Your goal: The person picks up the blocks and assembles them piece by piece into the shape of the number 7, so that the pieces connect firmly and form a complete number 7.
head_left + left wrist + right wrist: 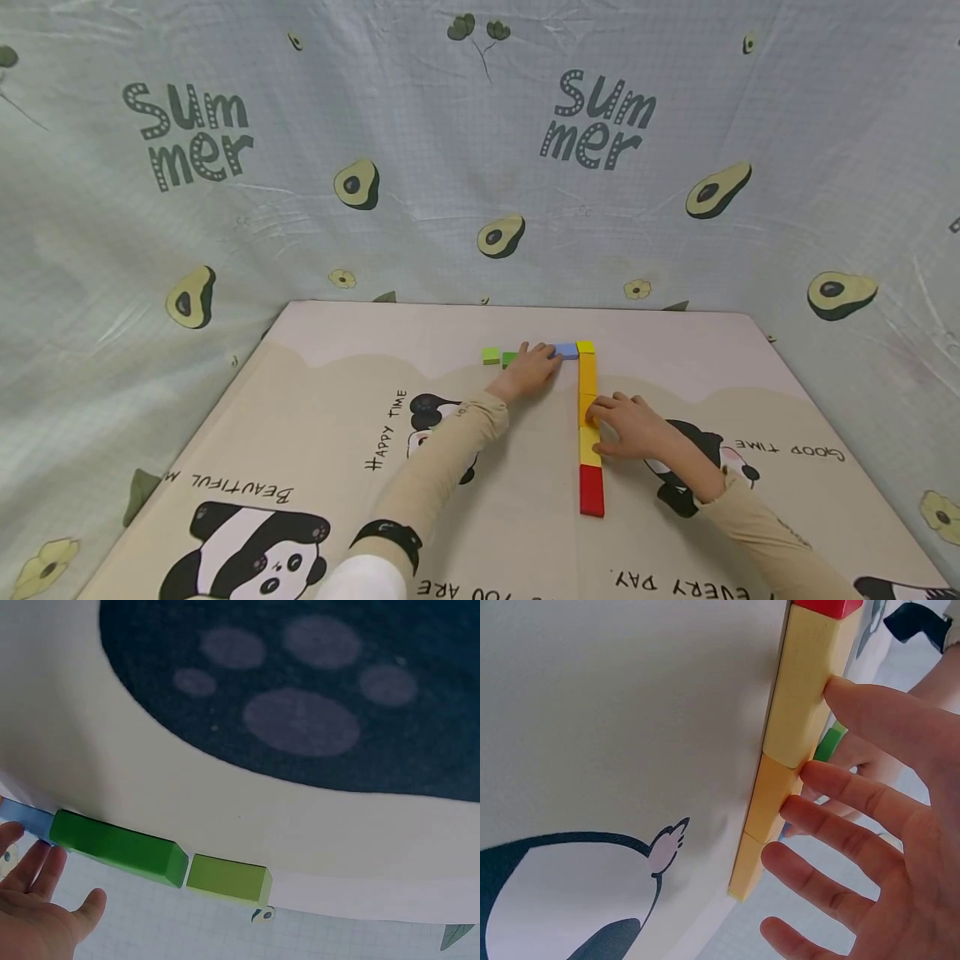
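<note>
A line of toy blocks runs away from me in the head view: a red block nearest, a pale yellow block, two orange-yellow blocks, and a small yellow block at the far end. From there a blue block begins a row leftward, with a dark green block and a light green block farther along. My left hand touches the blue section, its fingers fairly straight. With fingers spread, my right hand rests its fingertips on the pale yellow and orange-yellow blocks.
A panda-printed mat covers the table under the blocks. Behind the table's far edge hangs a pale sheet printed with avocados. A dark band circles the left forearm.
</note>
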